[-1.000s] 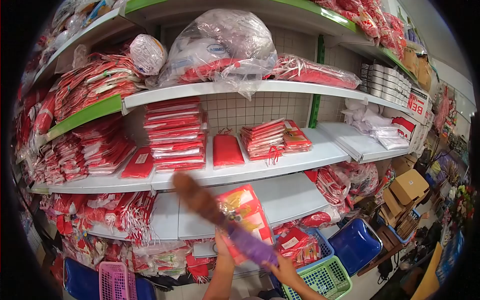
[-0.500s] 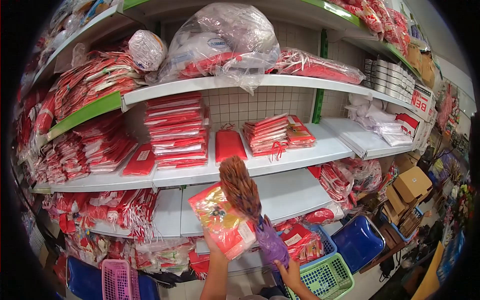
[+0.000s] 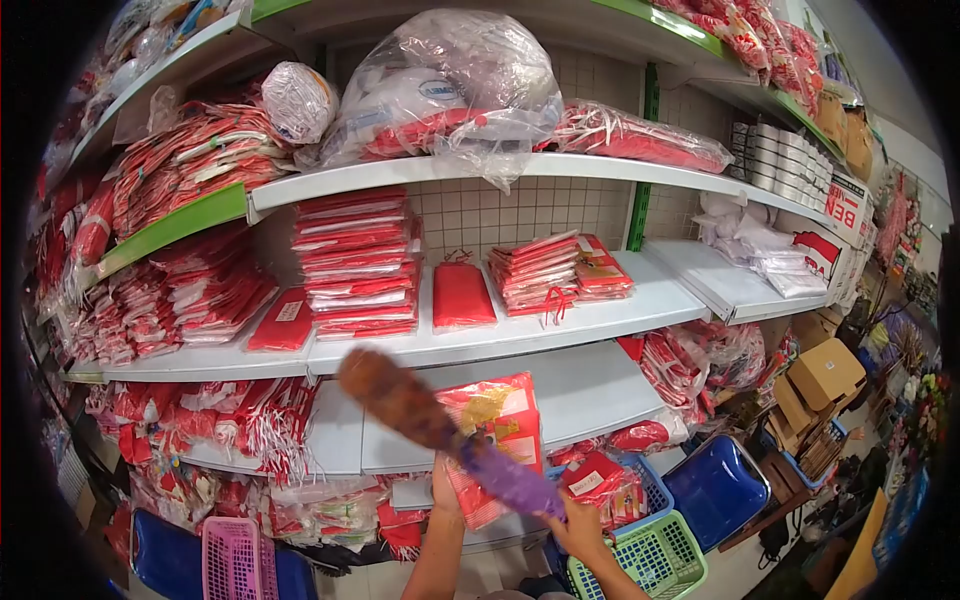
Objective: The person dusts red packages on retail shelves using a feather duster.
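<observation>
In my left hand (image 3: 446, 492) is a flat red packet (image 3: 517, 425) in clear plastic with a gold print, gripped at its lower left edge. My right hand (image 3: 577, 532) is closed round the lower end of a feather duster (image 3: 512, 482), its lower part purple and its brown feathers blurred by motion. Slanting up to the left, the duster crosses in front of the packet and hides part of it. Both are held before the lower shelf (image 3: 590, 390). On the shelf above lie a tall stack of red packets (image 3: 358, 265), a single red packet (image 3: 462, 296) and a smaller pile (image 3: 533, 272).
A large clear plastic bag (image 3: 450, 90) sits on the upper shelf. Below right stand a green basket (image 3: 655, 560), a blue basket (image 3: 655, 490) and a blue bin (image 3: 720, 490). A pink basket (image 3: 238, 560) is at lower left, and cardboard boxes (image 3: 825, 375) are at right.
The feather duster's brown end has swung left and down, now crossing the packet. The packet has shifted right and turned more upright. Both hands keep their hold.
</observation>
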A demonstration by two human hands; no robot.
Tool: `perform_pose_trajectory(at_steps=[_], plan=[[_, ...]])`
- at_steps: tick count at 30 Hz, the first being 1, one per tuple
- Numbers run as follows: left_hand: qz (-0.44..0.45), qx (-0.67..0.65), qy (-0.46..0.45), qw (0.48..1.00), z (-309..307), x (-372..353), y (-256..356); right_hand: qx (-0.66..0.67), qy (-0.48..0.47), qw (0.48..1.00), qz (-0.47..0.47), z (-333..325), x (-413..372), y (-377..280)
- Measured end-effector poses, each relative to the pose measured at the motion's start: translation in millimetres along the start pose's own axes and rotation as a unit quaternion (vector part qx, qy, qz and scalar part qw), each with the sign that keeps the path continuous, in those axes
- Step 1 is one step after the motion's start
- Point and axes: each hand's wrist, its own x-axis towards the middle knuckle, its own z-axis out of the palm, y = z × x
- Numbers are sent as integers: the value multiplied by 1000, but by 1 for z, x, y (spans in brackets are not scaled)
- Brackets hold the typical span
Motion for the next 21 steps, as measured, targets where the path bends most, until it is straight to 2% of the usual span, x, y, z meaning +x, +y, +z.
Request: perform_pose_trajectory(at_steps=[1,2,3,5,7,8,10,11,13,14,15,17,18,21], plan=[[-14,34,64,997,27,0,-1,-8,-4,999,46,-2,2,0],[-1,123,133,983,32,-3,-4,63,48,996,49,1,3,3],[10,181,132,974,37,-3,-5,132,100,985,50,7,7,7],[-89,1,17,996,49,-6,2,222,176,958,50,20,16,17],[-80,-15,-3,997,51,-5,1,261,222,938,49,28,19,23],[-76,-23,-13,997,51,-4,-1,330,206,915,107,26,20,23],[-24,109,90,990,45,-3,-6,460,169,843,222,20,21,21],[1,175,140,975,41,-2,-8,528,119,808,231,18,19,23],[-51,115,117,985,23,3,-11,652,17,719,241,11,16,30],[-77,84,105,988,18,4,-13,622,30,747,232,15,17,26],[-91,120,115,982,14,4,-16,590,44,774,224,19,18,20],[-117,189,133,966,33,5,-20,514,62,843,148,25,27,12],[-105,172,117,973,25,7,-21,505,48,846,162,19,32,9],[-55,362,202,908,32,13,-21,461,53,874,147,-1,38,0]])
